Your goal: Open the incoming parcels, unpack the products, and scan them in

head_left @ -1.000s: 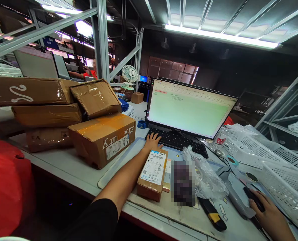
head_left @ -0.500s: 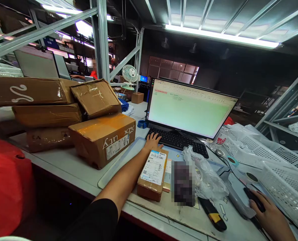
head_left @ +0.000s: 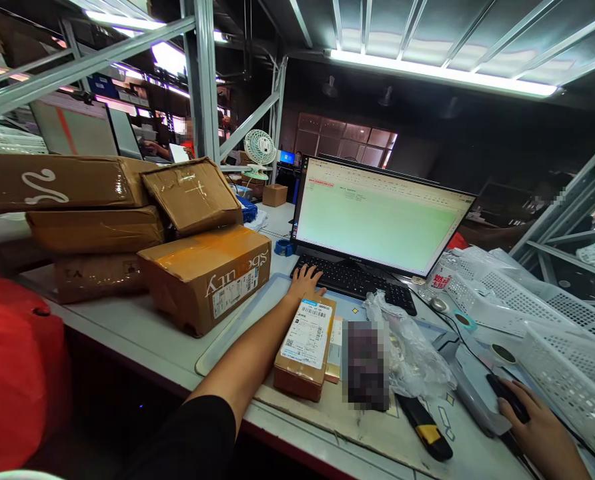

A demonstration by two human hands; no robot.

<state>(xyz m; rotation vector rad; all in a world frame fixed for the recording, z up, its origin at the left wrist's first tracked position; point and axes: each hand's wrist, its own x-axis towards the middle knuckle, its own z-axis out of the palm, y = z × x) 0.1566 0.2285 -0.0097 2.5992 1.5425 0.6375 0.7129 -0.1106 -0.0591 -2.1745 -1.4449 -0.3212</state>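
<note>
My left hand (head_left: 305,283) rests with spread fingers on the left end of the black keyboard (head_left: 352,283), below the lit monitor (head_left: 382,213). At the lower right my right hand (head_left: 532,423) curls over a black computer mouse (head_left: 511,399). A small labelled cardboard box (head_left: 302,380) stands beside my left forearm, with a thin pale box (head_left: 334,350) behind its right side. Right of these are a blurred-out dark item (head_left: 366,367), crumpled clear plastic wrap (head_left: 412,353) and a black-and-yellow box cutter (head_left: 425,427). Close by my right hand lies a grey handheld device (head_left: 480,393).
Several cardboard boxes (head_left: 202,280) are piled on the left. White perforated baskets (head_left: 567,367) line the right side, near tape rolls (head_left: 503,353). A small fan (head_left: 260,147) is clipped by the metal frame (head_left: 206,80). Something red (head_left: 17,373) fills the lower left.
Both my hands stay in place. At the back left, a co-worker's arm has shifted and a red stripe now shows on the far screen. A blurred patch has appeared at the far right.
</note>
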